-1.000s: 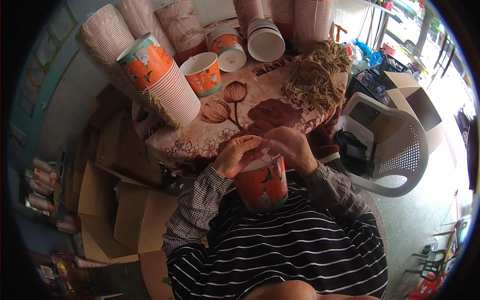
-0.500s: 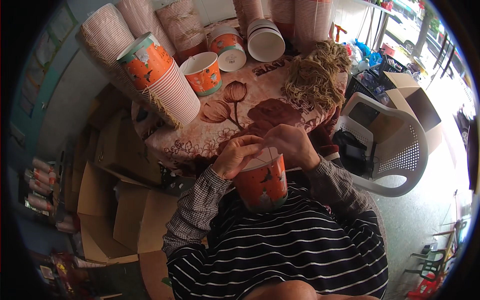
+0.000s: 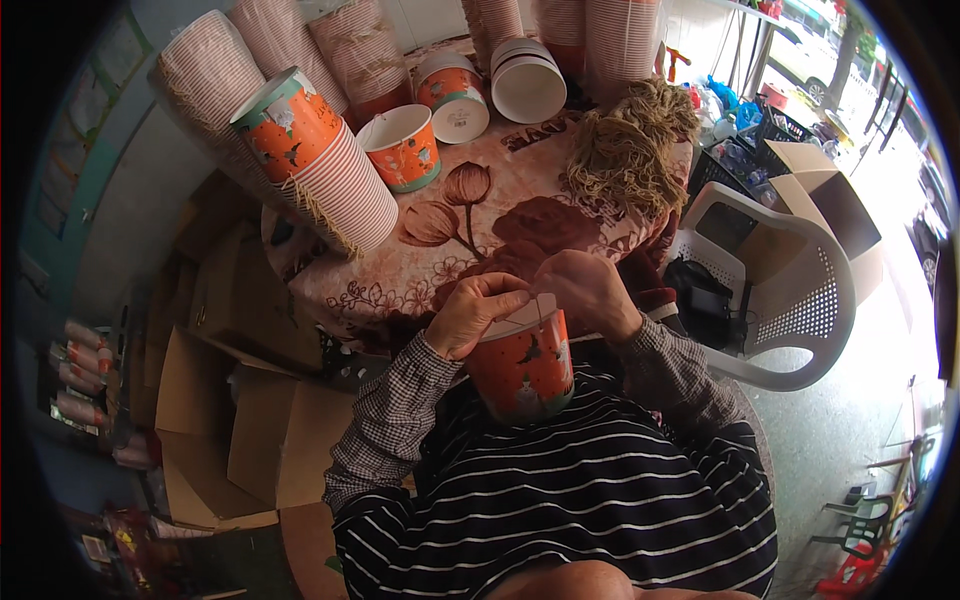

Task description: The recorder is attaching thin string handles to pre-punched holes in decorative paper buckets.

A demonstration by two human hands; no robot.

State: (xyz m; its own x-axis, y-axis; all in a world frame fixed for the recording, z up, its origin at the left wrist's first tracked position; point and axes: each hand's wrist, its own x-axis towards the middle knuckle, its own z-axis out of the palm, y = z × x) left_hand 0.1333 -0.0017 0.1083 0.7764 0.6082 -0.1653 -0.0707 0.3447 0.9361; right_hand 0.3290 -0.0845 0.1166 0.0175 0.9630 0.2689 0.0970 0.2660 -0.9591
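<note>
An orange paper bucket [image 3: 520, 375] with a green base and dark printed figures stands upright against my lap. Over its rim, my left hand [image 3: 478, 312] has thumb and forefinger pinched together on a thin cord [image 3: 521, 320] that runs along the bucket's mouth. My right hand [image 3: 588, 292] hovers at the far right of the rim, its fingers curled in and smeared by motion. Whether it grips the cord's other part cannot be made out. Beyond lies a heap of tan cords [image 3: 635, 150] on the table.
Round table [image 3: 370, 290] with a flowered cloth ahead. At its left, a tall leaning stack of buckets [image 3: 335, 175]; behind, a single bucket [image 3: 402, 150], a white-mouthed bucket [image 3: 530, 88] and wrapped stacks [image 3: 355, 50]. Open cartons [image 3: 215, 440] sit left, a white plastic chair [image 3: 800, 330] right.
My right hand has shifted slightly at the rim and is still blurred. The left hand keeps its pinch; the bucket stays in place.
</note>
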